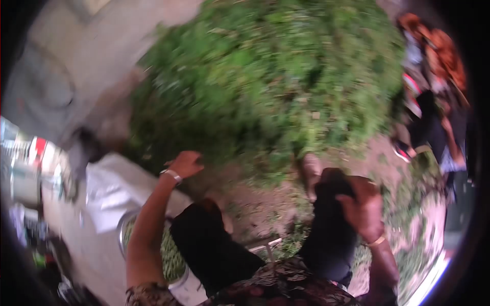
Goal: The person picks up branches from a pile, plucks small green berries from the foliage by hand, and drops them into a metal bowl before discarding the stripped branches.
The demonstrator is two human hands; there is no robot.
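My left hand [185, 164], with a silvery bracelet at the wrist, hovers over the near left edge of a big heap of leafy green plants [275, 76]. Its fingers look bent but are smeared by motion, and nothing can be made out in them. My right hand [363, 206], with a thin gold-coloured bangle, lies on my right knee with thumb and fingers apart. Beside my left leg, partly hidden by my left forearm, stands a metal-rimmed round container [121, 232] with small green pieces [173, 257] in it.
A white sheet or sack [115, 186] lies left of my left arm. On the right sits another person in orange cloth [446, 56] and dark clothing. Loose greens [408, 255] are strewn on the ground at right. Bare floor [115, 43] shows at upper left.
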